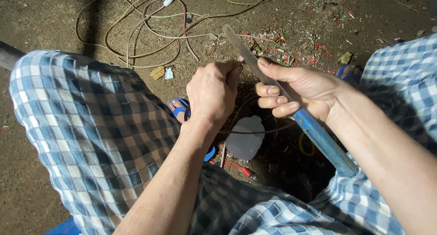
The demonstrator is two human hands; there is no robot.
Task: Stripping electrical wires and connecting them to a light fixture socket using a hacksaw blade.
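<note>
My right hand [296, 91] grips a long knife with a blue-wrapped handle [318, 137]; its dull grey blade [243, 50] points up and to the left. My left hand [211, 91] is closed and pinches a thin wire [255, 131] right against the blade. The wire loops down between my knees. Both hands hover close together over the dirt ground.
Blue-checked cloth [91, 125] covers my knees on both sides. My foot in a blue sandal [180, 108] rests below the left hand. A pale flat lid-like piece [246, 137] lies on the ground. Coiled cables [145, 30] and red and green wire scraps [282, 43] litter the dirt ahead.
</note>
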